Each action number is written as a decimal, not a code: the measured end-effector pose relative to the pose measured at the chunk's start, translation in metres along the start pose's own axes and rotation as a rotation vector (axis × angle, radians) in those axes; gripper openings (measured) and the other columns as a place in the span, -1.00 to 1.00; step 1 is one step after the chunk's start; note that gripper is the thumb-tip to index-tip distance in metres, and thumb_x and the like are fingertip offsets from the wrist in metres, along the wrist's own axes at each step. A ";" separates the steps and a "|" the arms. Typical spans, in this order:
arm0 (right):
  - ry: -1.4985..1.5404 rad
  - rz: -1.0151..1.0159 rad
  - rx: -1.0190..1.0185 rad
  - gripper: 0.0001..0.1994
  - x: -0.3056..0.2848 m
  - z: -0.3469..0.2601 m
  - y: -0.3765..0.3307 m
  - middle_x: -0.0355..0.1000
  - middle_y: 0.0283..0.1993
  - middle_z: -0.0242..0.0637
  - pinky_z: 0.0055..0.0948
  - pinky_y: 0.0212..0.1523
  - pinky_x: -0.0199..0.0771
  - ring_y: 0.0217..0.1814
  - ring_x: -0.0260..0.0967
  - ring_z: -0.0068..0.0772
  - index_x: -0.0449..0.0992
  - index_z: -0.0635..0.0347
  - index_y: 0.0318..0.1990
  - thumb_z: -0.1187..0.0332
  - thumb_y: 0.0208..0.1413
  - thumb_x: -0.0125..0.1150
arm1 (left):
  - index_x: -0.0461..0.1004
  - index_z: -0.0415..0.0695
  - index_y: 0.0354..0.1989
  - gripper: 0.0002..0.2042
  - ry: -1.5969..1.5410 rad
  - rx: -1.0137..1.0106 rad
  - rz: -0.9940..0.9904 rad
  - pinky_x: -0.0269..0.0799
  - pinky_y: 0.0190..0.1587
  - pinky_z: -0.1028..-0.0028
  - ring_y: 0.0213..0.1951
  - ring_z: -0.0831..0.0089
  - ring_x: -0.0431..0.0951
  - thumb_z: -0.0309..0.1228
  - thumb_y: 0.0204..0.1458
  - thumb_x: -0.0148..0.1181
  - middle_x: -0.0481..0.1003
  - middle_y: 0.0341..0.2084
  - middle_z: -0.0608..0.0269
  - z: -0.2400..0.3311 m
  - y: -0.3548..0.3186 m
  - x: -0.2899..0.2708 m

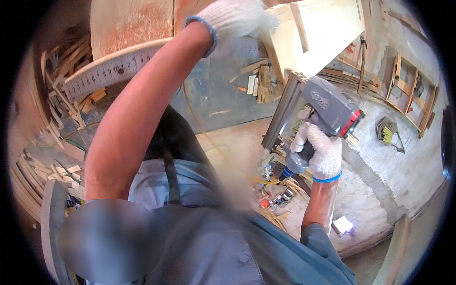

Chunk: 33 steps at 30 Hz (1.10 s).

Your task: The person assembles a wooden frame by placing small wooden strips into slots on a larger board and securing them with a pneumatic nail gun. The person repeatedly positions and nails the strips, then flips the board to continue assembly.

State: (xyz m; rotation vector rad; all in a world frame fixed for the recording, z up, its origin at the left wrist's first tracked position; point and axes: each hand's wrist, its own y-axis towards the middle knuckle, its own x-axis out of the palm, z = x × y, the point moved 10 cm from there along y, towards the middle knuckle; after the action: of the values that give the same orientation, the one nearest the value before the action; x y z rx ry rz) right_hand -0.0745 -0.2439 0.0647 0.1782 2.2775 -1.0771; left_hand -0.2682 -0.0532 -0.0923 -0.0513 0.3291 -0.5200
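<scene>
In a white knit glove with a blue cuff, my right hand [323, 149] is wrapped round the grip of a grey and black nail gun [327, 102] with a red band. The gun is raised in front of the bench, its long magazine slanting down to the left, and a blue fitting shows at the bottom of its grip. My left hand [232, 19], gloved alike, reaches across to the top of the view beside a pale wooden panel [327, 33]. Motion smears its fingers, so I cannot tell whether they touch the panel. Narrow wood strips [268, 84] lie on the bench top just below.
A ruler scale [111, 71] runs along the bench at left. Wood offcuts [61, 173] are heaped at lower left. At right are a hammer [362, 66], a divided wooden frame [403, 90] and a lit lamp [343, 226]. A thin yellowish hose [192, 111] hangs before the bench.
</scene>
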 end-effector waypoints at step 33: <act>0.157 -0.063 0.236 -0.74 0.012 -0.026 0.003 0.58 -0.29 -0.38 -0.45 -0.28 0.51 -0.35 0.50 -0.54 0.59 0.29 0.06 0.44 0.25 0.35 | 0.65 -0.24 -0.07 -0.54 -0.137 -0.154 -0.221 0.52 0.03 0.18 -0.11 0.08 0.64 -0.04 0.27 0.10 0.64 -0.18 -0.03 0.013 -0.009 0.015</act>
State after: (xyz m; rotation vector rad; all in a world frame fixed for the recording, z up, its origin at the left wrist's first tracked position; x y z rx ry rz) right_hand -0.0954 -0.2244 0.0686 0.2980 2.3004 -1.4095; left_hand -0.2558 -0.0691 -0.0829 -0.2737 0.2295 -0.7060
